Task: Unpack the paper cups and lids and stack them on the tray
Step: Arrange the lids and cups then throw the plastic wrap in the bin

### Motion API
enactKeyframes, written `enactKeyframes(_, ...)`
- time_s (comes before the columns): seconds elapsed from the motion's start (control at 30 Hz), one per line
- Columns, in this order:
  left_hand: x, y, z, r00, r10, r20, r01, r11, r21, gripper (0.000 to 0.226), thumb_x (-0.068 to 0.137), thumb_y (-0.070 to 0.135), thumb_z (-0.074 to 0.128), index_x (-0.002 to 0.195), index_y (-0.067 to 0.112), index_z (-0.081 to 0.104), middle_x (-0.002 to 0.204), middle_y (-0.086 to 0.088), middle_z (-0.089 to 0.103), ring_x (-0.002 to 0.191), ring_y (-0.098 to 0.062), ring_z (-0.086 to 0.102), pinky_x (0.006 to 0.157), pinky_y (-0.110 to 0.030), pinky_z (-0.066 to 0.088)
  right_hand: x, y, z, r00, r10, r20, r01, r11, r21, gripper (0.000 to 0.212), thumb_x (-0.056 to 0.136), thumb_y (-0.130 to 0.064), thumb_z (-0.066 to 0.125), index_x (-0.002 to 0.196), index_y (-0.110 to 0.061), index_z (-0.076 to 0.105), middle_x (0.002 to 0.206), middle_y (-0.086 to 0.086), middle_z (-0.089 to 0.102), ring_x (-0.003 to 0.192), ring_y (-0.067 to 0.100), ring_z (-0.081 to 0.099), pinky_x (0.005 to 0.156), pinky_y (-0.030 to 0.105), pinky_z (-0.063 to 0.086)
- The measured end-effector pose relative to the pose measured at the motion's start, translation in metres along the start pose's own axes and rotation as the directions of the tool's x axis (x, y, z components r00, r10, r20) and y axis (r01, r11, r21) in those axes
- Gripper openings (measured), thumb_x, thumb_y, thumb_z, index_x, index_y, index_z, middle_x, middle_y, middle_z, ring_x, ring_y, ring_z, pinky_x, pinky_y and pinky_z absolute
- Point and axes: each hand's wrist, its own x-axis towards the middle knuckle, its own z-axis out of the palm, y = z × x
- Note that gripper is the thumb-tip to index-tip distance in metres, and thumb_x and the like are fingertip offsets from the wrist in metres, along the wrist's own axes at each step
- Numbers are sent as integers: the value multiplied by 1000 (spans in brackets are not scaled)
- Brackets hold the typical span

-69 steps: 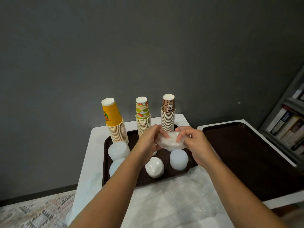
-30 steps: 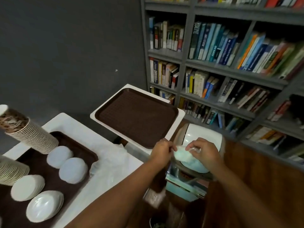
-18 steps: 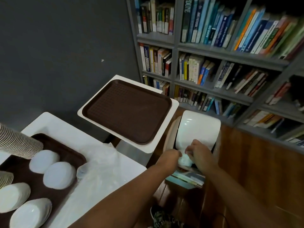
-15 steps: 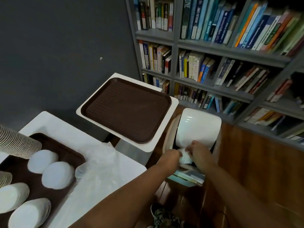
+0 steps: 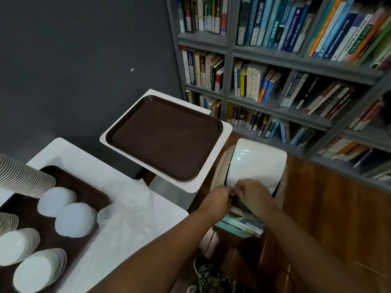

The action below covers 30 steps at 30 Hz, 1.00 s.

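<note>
A: Reaching down past the table (image 5: 148, 206), we have both hands at the white bin (image 5: 257, 163) with the flap lid. Our left hand (image 5: 218, 197) and right hand (image 5: 255, 194) are close together at its mouth, with the fingers curled in.

B: Are we holding something?

A: We cannot tell. Something small and pale shows between the fingertips, but it is too blurry to name.

B: Where are the cups and lids?

A: Over on the left. The white lid stacks (image 5: 74, 218) lie on the brown tray (image 5: 93, 191), and the paper cups (image 5: 23, 178) lean in from the edge. The clear wrap (image 5: 131, 210) lies loose on the table beside them. A second tray (image 5: 167, 136) sits bare on the next table.

B: What could go wrong?

A: We think we might bump the tray when we swing our arms back. The lid stacks already lie tipped over, so they could roll off. That loose wrap could also slide down if our arm drags it.
</note>
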Motion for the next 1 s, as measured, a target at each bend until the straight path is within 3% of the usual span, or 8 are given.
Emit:
enactKeyframes(0.1, -10, -8, -15, 988, -24, -151, 19, 999, -35, 26, 91, 5, 49, 113, 8, 62, 110, -13, 61, 96, -22, 58, 75, -23, 41, 1, -20, -7, 985, -69, -156, 86, 991, 102, 15, 91, -12, 55, 94, -10, 69, 94, 8, 67, 81, 20, 58, 72, 25, 44)
enactKeyframes(0.2, -24, -18, -32, 954, -53, -295, 39, 998, -52, 21, 94, 12, 50, 111, 8, 63, 108, -9, 61, 95, -20, 58, 77, -23, 42, 0, -51, -15, 962, -136, -238, 173, 974, 144, 11, 91, -15, 58, 94, -11, 68, 91, 3, 67, 74, 12, 55, 66, 17, 40)
enactKeyframes(0.37, -63, -45, -59, 844, -136, -518, 88, 989, -116, 20, 92, 7, 53, 107, 12, 64, 105, -3, 60, 86, -5, 51, 71, -5, 34, -2, -107, -11, 951, -265, -162, 289, 944, 156, 13, 93, -18, 57, 103, -17, 64, 98, -3, 62, 85, 10, 59, 72, 19, 46)
enactKeyframes(0.47, -94, -65, -76, 752, -199, -628, 140, 980, -143, 18, 90, 6, 54, 104, 11, 65, 103, -3, 61, 88, -9, 55, 75, -8, 35, -4, -139, 3, 928, -358, -106, 372, 910, 181, 13, 92, -19, 57, 103, -16, 64, 99, -1, 61, 86, 14, 60, 75, 30, 52)
enactKeyframes(0.53, -114, -78, -83, 689, -259, -677, 184, 966, -182, 18, 90, 7, 56, 105, 12, 64, 104, 0, 60, 90, -10, 54, 78, -11, 36, -7, -158, 13, 906, -417, -69, 422, 886, 192, 14, 93, -18, 56, 104, -15, 64, 101, -1, 59, 86, 13, 61, 74, 26, 51)
enactKeyframes(0.63, -146, -98, -89, 602, -343, -721, 237, 939, -248, 21, 87, 7, 60, 107, 12, 61, 108, 0, 57, 94, -11, 53, 80, -11, 36, -13, -189, 32, 861, -509, 1, 496, 840, 220, 23, 91, -17, 60, 114, -18, 61, 113, -2, 56, 93, 11, 60, 79, 20, 47)
enactKeyframes(0.8, -188, -126, -86, 499, -434, -750, 305, 898, -317, 31, 82, 4, 64, 111, 8, 56, 111, -3, 50, 99, -17, 51, 85, -18, 38, -18, -229, 59, 807, -582, 100, 576, 813, 82, 46, 90, -27, 62, 133, -27, 45, 136, -4, 40, 119, 17, 47, 94, 28, 46)
enactKeyframes(1.0, -219, -146, -70, 445, -397, -803, 342, 904, -257, 38, 71, 0, 70, 105, 1, 55, 105, -14, 53, 92, -17, 40, 88, -1, 23, -18, -260, 78, 769, -614, 178, 621, 783, 17, 59, 89, -39, 61, 142, -29, 35, 142, -2, 39, 127, 19, 40, 104, 31, 30)
